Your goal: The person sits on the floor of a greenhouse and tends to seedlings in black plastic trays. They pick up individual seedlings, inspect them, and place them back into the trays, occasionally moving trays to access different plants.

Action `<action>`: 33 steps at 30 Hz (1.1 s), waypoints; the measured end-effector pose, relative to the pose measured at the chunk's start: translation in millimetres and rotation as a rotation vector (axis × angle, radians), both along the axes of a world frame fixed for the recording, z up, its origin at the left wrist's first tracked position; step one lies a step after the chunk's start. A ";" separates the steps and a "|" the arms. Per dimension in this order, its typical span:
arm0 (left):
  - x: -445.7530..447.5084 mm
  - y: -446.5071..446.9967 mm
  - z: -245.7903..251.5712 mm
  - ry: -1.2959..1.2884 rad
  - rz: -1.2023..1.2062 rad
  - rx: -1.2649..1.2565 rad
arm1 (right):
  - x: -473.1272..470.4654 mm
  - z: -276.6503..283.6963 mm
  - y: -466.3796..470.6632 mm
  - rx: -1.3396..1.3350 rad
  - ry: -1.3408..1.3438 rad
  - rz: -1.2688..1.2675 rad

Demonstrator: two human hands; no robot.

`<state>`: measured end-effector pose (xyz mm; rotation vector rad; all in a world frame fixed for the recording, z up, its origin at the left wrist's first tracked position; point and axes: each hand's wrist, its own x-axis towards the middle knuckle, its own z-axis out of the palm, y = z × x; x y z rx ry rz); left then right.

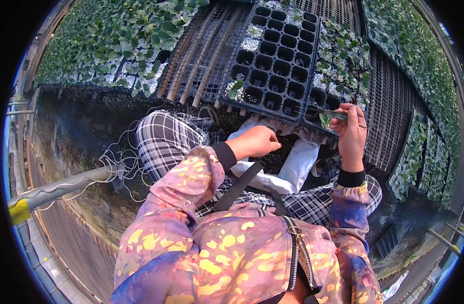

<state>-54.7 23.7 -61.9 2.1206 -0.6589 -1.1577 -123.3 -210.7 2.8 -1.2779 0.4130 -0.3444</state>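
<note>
My right hand holds a pair of metal tweezers between thumb and fingers. Their tips point left, over the near cells where two black plug trays meet. Just below them a small green seedling stands at the near edge of the right-hand tray. Most visible cells of the left-hand tray lack plugs; a few hold white granular medium, and one near-left cell has a leafy seedling. My left hand hovers before the trays, its fingers curled together, with nothing visible in them.
Dense seedling trays spread at the left, with more seedlings at the right. The trays rest on a mesh-covered slatted bench. A white sack lies between my legs. Tangled cord hangs around a metal pipe at left.
</note>
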 end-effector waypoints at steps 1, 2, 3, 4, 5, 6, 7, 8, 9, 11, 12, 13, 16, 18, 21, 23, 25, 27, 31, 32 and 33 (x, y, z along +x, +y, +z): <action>5.5 12.1 19.0 -0.247 -0.064 -0.038 | 1.1 -1.6 13.8 0.004 0.028 -0.020; 17.4 25.7 33.6 -0.335 0.038 -0.070 | 5.3 0.3 30.8 -0.032 0.074 0.006; 33.2 39.4 42.9 -0.424 0.141 -0.100 | 9.8 -5.6 43.0 -0.026 0.082 0.051; 47.2 54.7 44.0 -0.563 0.200 -0.064 | 14.1 -8.5 56.3 -0.020 0.102 0.097; 62.6 67.0 43.4 -0.703 0.257 -0.030 | 19.0 -10.6 68.0 -0.015 0.120 0.140; 76.5 80.1 38.1 -0.693 0.273 0.019 | 26.3 -16.2 80.4 -0.031 0.103 0.168; 88.8 89.8 26.7 -0.678 0.285 0.062 | 33.5 -22.0 91.1 -0.050 0.089 0.190; 98.6 96.4 10.1 -0.617 0.300 0.065 | 41.7 -26.2 100.2 -0.048 0.069 0.186; 104.1 95.8 2.0 -0.480 0.351 0.058 | 48.8 -28.6 108.5 -0.069 0.063 0.165; 111.0 92.9 -11.4 -0.204 0.446 0.043 | 63.2 -34.8 117.1 -0.123 0.042 0.171; 108.7 90.3 -18.2 -0.290 0.455 0.006 | 69.8 -38.6 122.8 -0.145 0.041 0.138; 109.6 89.2 -23.1 -0.298 0.442 -0.004 | 75.3 -44.9 123.1 -0.230 0.045 0.148; 110.7 86.7 -24.4 -0.321 0.411 -0.029 | 89.5 -53.7 127.5 -0.481 0.063 0.176; 110.1 85.9 -21.8 -0.336 0.392 -0.043 | 95.8 -43.4 133.6 -0.706 0.018 0.177; 109.1 85.2 -29.5 -0.387 0.388 -0.081 | 104.2 -35.3 147.3 -0.807 0.056 0.209; 109.0 83.4 -31.0 -0.438 0.371 -0.089 | 105.8 -51.5 154.1 -0.743 0.106 0.173; 108.8 88.2 -35.7 -0.484 0.374 -0.124 | 106.4 -74.3 154.9 -0.637 0.123 0.152; 110.4 86.4 -32.0 -0.487 0.376 -0.144 | 108.5 -88.0 147.0 -0.470 0.166 0.132; 106.5 83.2 -33.2 -0.519 0.385 -0.172 | 102.4 -98.5 144.2 -0.359 0.076 0.045; 105.9 83.2 -32.2 -0.470 0.390 -0.144 | 98.4 -101.2 147.4 -0.337 0.065 0.027; 106.1 82.6 -33.1 -0.478 0.388 -0.142 | 94.0 -103.9 150.8 -0.316 0.052 0.006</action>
